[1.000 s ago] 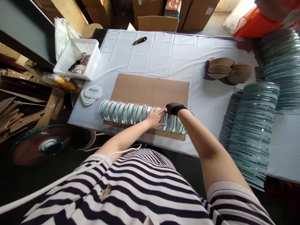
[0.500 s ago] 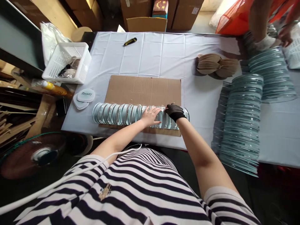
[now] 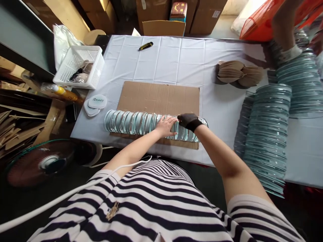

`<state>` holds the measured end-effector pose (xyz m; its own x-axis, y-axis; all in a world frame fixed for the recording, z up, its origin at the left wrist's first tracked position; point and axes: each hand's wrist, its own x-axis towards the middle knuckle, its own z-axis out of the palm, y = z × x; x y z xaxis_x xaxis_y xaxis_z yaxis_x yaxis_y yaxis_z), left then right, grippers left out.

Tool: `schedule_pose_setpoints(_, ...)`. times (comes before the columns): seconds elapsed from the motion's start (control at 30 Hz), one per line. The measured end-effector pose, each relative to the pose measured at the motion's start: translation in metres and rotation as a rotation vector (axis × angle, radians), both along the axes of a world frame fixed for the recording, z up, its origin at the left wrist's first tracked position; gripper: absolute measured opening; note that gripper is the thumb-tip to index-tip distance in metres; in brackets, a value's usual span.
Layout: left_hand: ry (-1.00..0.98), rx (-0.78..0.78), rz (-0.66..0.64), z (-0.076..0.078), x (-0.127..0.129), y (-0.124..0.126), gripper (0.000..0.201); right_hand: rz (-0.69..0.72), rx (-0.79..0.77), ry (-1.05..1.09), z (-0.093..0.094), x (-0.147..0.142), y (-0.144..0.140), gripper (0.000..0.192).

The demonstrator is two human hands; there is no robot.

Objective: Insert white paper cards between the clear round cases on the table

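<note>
A long row of round glass discs (image 3: 126,121), standing on edge side by side with pale white pieces among them, lies across a flat cardboard sheet (image 3: 158,97). My bare left hand (image 3: 166,126) rests on top of the row right of its middle, fingers apart. Just to the right, my right hand (image 3: 189,121), in a dark mesh glove, is closed over the row near its right end. Its fingers curl down at the upper side of the discs, and what they pinch is hidden.
White oval cards (image 3: 97,102) and a white basket (image 3: 80,80) are at the left. A box cutter (image 3: 145,46) lies at the back. Brown cardboard discs (image 3: 230,71) and larger rows of glass (image 3: 268,124) stand at the right, near another person's arm (image 3: 285,27). A fan (image 3: 47,164) stands below left.
My view has turned slightly left, so everything appears farther right. My right hand has shifted a little left along the row, its fingers curled tighter. My left hand stays on the discs.
</note>
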<state>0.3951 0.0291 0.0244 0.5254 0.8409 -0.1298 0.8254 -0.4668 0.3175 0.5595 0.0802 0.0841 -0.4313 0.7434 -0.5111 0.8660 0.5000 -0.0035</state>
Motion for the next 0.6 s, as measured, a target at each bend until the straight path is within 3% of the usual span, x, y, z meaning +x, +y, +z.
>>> schedule_pose_setpoints(0.1,-0.017,0.023,0.0,0.0,0.001,-0.001,0.08,-0.135,0.051,0.112,-0.023,0.024,-0.061,0.03)
schedule_pose_setpoints(0.2,-0.028,0.027,0.001,0.001,0.001,-0.003,0.08,-0.257,0.025,0.157,-0.062,0.031,-0.117,0.032)
schedule_pose_setpoints(0.33,-0.003,0.002,0.0,0.004,-0.002,-0.006,0.08,-0.378,-0.027,0.18,-0.098,0.024,-0.153,0.035)
schedule_pose_setpoints(0.4,0.021,-0.019,0.004,0.008,-0.001,-0.006,0.08,-0.382,-0.045,0.222,-0.095,0.027,-0.151,0.035)
schedule_pose_setpoints(0.47,0.031,-0.016,-0.014,0.011,0.005,-0.004,0.079,-0.395,-0.006,0.257,-0.076,0.038,-0.134,0.037)
schedule_pose_setpoints(0.6,0.0,0.024,-0.135,0.013,0.033,0.005,0.083,-0.571,0.157,0.111,-0.024,0.065,-0.053,0.043)
